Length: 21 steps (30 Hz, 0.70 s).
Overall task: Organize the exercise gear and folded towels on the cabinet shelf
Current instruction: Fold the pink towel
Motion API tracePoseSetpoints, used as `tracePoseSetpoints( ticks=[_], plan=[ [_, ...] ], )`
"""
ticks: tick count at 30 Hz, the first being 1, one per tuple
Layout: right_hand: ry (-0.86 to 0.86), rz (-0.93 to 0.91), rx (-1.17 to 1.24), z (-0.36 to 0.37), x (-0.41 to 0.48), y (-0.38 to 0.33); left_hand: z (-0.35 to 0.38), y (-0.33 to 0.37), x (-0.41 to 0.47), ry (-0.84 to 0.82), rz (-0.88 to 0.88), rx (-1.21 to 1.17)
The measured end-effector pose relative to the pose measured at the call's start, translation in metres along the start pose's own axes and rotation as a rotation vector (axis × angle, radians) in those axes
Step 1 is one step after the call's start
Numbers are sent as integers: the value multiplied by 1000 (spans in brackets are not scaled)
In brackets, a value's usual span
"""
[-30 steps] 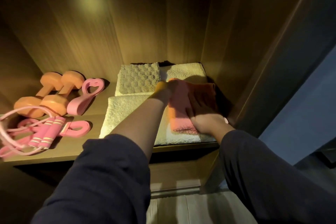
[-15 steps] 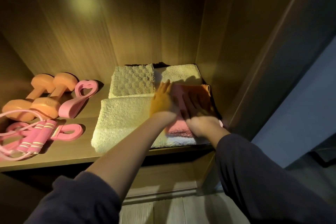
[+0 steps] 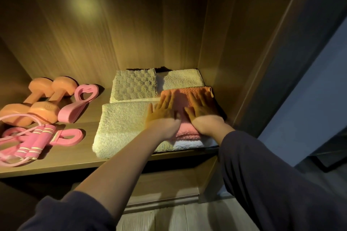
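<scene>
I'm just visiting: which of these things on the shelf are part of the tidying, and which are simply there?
Part of the job:
pink towel
large cream towel
checkered towel
orange dumbbells
skipping rope
pink heart-shaped trainer

Simply there:
dark panel on the right
floorboards

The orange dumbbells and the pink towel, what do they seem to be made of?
The orange dumbbells look coated in matte vinyl or rubber: smooth skin, soft sheen, rounded moulded edges. The pink towel looks like terry or a similar pile fabric: nubby surface, soft folded edges. The exact fibre cannot be told.
</scene>
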State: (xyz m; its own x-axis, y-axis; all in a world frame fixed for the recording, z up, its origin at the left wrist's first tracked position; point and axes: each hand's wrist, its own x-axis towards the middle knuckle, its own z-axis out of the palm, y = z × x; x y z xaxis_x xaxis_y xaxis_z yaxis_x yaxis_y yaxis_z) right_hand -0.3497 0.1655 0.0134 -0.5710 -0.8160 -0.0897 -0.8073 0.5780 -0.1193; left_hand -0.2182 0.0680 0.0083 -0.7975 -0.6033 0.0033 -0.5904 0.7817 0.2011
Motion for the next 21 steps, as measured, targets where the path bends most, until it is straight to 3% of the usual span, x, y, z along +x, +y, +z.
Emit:
tracePoseSetpoints(
  ticks=[3,11,14,17,21],
  plan=[
    [-24,-54,1,5,-7,5,13,-7,-24,28,88,29],
    [-115,45,62,-11,-4,-3,-2,-28,-44,-9,62,-13],
    [-94,56,152,-23,-2,-20,-19,-58,-43,76,20,-98],
    [-40,-38,163,-26,2,-50,-34,-94,-36,170,-90,-155],
    [95,-252,113,-25,22,-90,-47,-118,-15,154,-112,14]
  ],
)
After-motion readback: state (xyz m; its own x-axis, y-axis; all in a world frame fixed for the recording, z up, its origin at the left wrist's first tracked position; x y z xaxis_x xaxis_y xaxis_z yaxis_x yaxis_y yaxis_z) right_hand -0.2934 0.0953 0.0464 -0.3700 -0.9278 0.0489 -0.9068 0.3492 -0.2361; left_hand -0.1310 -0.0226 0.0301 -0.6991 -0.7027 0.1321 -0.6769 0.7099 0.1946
